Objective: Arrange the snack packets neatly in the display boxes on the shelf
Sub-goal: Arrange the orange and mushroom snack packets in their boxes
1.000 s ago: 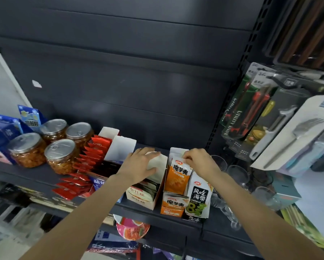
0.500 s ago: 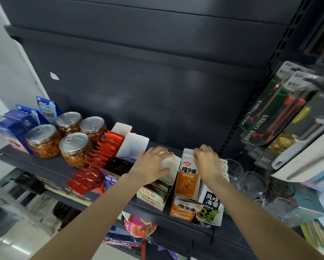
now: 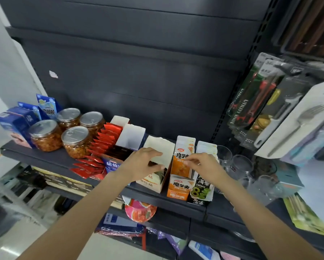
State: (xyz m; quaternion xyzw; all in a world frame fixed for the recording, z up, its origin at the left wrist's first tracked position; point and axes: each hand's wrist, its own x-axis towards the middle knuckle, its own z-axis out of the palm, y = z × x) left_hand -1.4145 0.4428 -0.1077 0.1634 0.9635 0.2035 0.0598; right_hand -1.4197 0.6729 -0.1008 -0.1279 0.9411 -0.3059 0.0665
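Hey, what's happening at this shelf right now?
A person is tidying snack packets in display boxes on a dark shelf. The left hand is spread over the white box, thumb and fingers apart. The right hand pinches at the upright orange packet in the orange box. Red packets spill forward from a box further left, beside the jars.

Both bare forearms reach forward and upward from the lower edge of the view. The left hand [image 3: 142, 165] is palm down, its fingers curved and spread, thumb apart below them. The right hand [image 3: 204, 166] is also palm down, thumb and forefinger pinched together.
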